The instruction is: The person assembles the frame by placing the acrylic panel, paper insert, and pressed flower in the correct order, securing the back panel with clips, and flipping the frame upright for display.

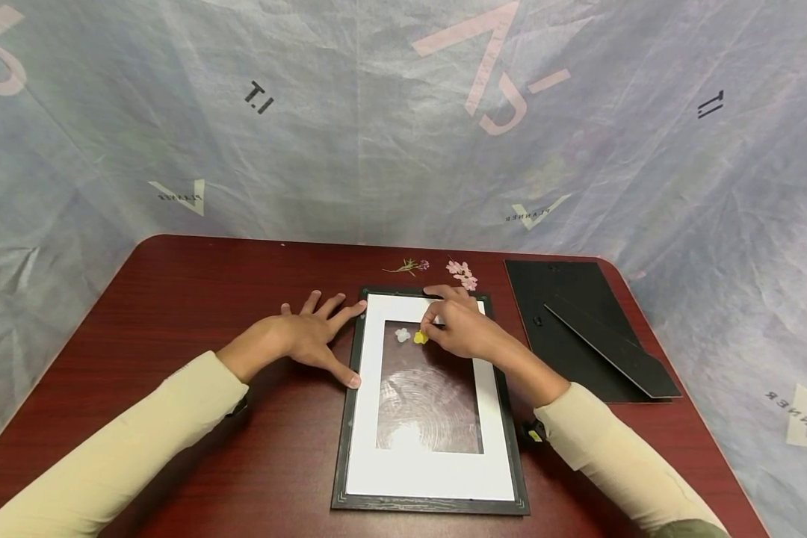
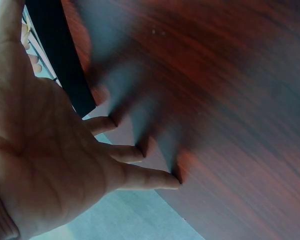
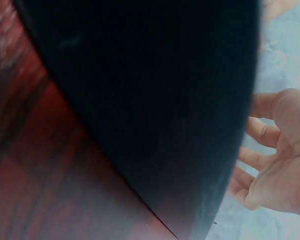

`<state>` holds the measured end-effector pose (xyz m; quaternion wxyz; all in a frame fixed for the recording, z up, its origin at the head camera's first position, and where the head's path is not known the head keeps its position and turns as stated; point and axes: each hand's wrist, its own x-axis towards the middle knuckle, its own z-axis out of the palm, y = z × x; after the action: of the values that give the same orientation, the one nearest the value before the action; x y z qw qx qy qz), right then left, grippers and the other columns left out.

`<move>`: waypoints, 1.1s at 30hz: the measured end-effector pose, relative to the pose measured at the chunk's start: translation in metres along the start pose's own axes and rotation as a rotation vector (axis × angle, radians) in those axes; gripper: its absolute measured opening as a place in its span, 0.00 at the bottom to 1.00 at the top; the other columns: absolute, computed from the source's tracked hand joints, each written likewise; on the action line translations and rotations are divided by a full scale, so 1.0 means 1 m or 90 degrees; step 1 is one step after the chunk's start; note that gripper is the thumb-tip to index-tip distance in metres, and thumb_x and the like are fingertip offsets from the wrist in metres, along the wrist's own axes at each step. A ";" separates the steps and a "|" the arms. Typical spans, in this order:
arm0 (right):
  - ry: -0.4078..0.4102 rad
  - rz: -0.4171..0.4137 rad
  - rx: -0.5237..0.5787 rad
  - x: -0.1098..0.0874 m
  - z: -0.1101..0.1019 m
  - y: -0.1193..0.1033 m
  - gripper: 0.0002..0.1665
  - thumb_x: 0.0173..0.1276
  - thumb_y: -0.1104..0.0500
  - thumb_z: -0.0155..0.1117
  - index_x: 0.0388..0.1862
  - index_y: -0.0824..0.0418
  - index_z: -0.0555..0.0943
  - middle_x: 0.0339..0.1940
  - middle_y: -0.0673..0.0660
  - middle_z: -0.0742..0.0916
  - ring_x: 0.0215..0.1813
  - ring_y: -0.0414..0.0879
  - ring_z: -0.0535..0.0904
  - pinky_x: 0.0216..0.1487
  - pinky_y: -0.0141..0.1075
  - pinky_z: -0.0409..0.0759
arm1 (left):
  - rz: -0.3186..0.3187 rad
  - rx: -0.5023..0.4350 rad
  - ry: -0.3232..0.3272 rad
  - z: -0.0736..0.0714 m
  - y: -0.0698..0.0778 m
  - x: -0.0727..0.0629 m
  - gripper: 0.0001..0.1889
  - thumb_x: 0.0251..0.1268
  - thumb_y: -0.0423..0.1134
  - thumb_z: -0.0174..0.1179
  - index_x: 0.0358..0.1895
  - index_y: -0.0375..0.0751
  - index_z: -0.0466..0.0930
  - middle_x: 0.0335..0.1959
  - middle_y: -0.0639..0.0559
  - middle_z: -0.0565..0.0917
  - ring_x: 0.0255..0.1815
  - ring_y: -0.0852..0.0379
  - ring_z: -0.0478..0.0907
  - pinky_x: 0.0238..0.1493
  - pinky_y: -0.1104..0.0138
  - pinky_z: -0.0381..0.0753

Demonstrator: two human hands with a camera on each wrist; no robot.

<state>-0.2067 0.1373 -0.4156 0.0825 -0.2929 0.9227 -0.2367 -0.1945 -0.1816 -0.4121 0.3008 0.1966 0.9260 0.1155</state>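
A black picture frame (image 1: 430,505) lies on the table, with a white mat (image 1: 430,476) around a clear pane (image 1: 427,396). My right hand (image 1: 465,326) pinches a small yellow flower (image 1: 419,338) between thumb and index finger at the pane's upper edge. Just left of it, a white flower (image 1: 402,335) lies on the pane. My left hand (image 1: 307,338) is spread wide, thumb and index fingertip at the frame's left side; its other fingertips touch the table in the left wrist view. The frame's dark side fills much of the right wrist view, hiding the right fingertips.
Behind the frame lie a purple-flowered sprig (image 1: 410,266) and a cluster of pink flowers (image 1: 462,273). To the right is a black backing board (image 1: 558,288) with a raised easel stand (image 1: 608,347). A printed sheet (image 1: 350,134) hangs around the reddish table (image 1: 242,265).
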 end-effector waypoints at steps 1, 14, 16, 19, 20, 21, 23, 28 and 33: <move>0.003 0.003 -0.009 0.001 0.001 0.001 0.13 0.84 0.59 0.70 0.35 0.54 0.92 0.86 0.70 0.76 0.82 0.78 0.68 0.79 0.80 0.63 | 0.000 0.000 0.000 0.000 0.000 0.000 0.78 0.52 0.83 0.76 0.96 0.66 0.31 0.98 0.40 0.33 0.95 0.23 0.24 0.80 0.11 0.36; 0.041 -0.038 -0.012 -0.006 -0.002 0.002 0.09 0.81 0.61 0.71 0.41 0.56 0.96 0.80 0.68 0.82 0.82 0.74 0.73 0.80 0.82 0.63 | 0.002 0.001 -0.003 -0.002 0.000 0.000 0.78 0.52 0.84 0.76 0.96 0.66 0.30 0.97 0.39 0.33 0.95 0.23 0.24 0.80 0.11 0.36; 0.037 -0.045 -0.003 -0.008 -0.002 0.002 0.09 0.80 0.61 0.71 0.42 0.56 0.97 0.79 0.67 0.83 0.81 0.75 0.74 0.79 0.81 0.64 | 0.003 0.001 -0.004 -0.002 0.000 0.000 0.78 0.52 0.84 0.75 0.96 0.66 0.30 0.97 0.38 0.33 0.95 0.22 0.24 0.79 0.11 0.36; 0.030 -0.052 -0.001 -0.010 0.000 0.002 0.09 0.81 0.61 0.70 0.44 0.56 0.97 0.78 0.68 0.83 0.79 0.74 0.75 0.77 0.79 0.67 | 0.003 -0.001 -0.006 -0.002 -0.001 -0.001 0.78 0.52 0.84 0.75 0.96 0.66 0.30 0.97 0.38 0.33 0.95 0.22 0.25 0.79 0.11 0.36; 0.030 -0.053 -0.002 -0.010 0.000 0.002 0.10 0.81 0.61 0.70 0.44 0.56 0.97 0.78 0.68 0.83 0.79 0.74 0.75 0.78 0.78 0.66 | 0.003 -0.001 -0.007 -0.002 -0.001 -0.001 0.78 0.52 0.84 0.75 0.96 0.65 0.30 0.97 0.38 0.33 0.95 0.22 0.25 0.79 0.11 0.36; 0.030 -0.052 -0.002 -0.010 0.000 0.002 0.10 0.81 0.61 0.70 0.44 0.56 0.97 0.79 0.68 0.83 0.80 0.74 0.74 0.78 0.79 0.66 | 0.003 -0.002 -0.007 -0.002 -0.001 -0.001 0.78 0.52 0.84 0.75 0.96 0.65 0.30 0.97 0.38 0.33 0.95 0.22 0.25 0.79 0.11 0.36; 0.032 -0.047 0.002 -0.010 -0.001 0.004 0.10 0.82 0.61 0.70 0.41 0.56 0.96 0.79 0.68 0.82 0.82 0.72 0.74 0.82 0.80 0.61 | 0.004 -0.004 -0.007 -0.002 -0.001 -0.001 0.78 0.52 0.84 0.75 0.96 0.65 0.30 0.97 0.38 0.33 0.95 0.22 0.25 0.79 0.10 0.36; 0.055 0.009 0.035 -0.011 -0.012 0.016 0.11 0.84 0.61 0.67 0.45 0.58 0.95 0.83 0.67 0.80 0.88 0.73 0.66 0.85 0.84 0.49 | 0.005 -0.006 -0.006 -0.002 0.000 -0.001 0.78 0.52 0.84 0.75 0.96 0.66 0.30 0.97 0.38 0.33 0.95 0.22 0.24 0.79 0.10 0.35; 0.100 0.050 0.042 -0.007 -0.029 0.042 0.14 0.86 0.61 0.64 0.55 0.63 0.94 0.84 0.70 0.78 0.86 0.74 0.67 0.85 0.78 0.58 | 0.004 -0.002 -0.008 -0.001 0.000 0.000 0.78 0.52 0.84 0.75 0.96 0.65 0.30 0.97 0.38 0.33 0.95 0.22 0.24 0.79 0.11 0.36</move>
<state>-0.2307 0.1826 -0.4108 0.0286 -0.2340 0.9287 -0.2861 -0.1954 -0.1815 -0.4112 0.3066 0.1999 0.9233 0.1164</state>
